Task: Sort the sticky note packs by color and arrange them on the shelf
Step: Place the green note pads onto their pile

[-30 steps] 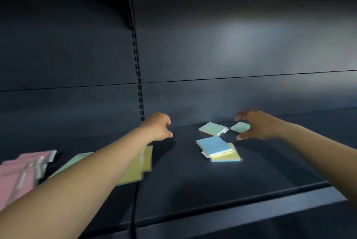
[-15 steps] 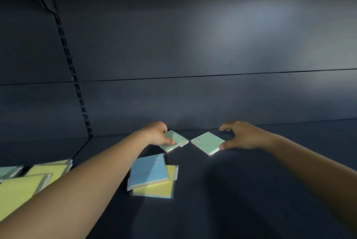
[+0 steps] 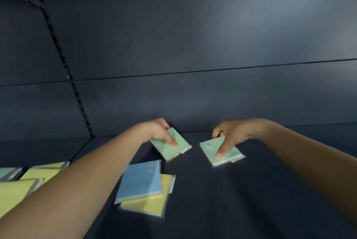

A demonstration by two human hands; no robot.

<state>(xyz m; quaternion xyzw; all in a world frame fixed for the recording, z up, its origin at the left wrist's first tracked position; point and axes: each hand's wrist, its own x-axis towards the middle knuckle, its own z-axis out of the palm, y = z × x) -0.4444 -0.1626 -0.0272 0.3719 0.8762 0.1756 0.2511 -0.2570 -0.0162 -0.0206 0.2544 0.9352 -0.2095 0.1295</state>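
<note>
Two green sticky note packs lie near the back of the dark shelf [image 3: 222, 200]. My left hand [image 3: 158, 132] grips the left green pack [image 3: 174, 148], thumb on top. My right hand [image 3: 229, 135] grips the right green pack [image 3: 214, 152], thumb across its top face. In front of them a blue pack [image 3: 141, 179] lies on top of a yellow pack [image 3: 150, 203]. Both wrapped green packs look slightly raised or tilted; I cannot tell whether they touch the shelf.
Several yellow packs [image 3: 17, 190] are stacked at the left edge, with a pale green pack [image 3: 7, 173] behind them. A slotted upright [image 3: 63, 64] divides the dark back panel [image 3: 193, 45]. Bare shelf surface extends to the right.
Both hands have closed their grip on the green packs, thumbs now on top. The view has moved closer and slightly right; the packs sit a little nearer to me.
</note>
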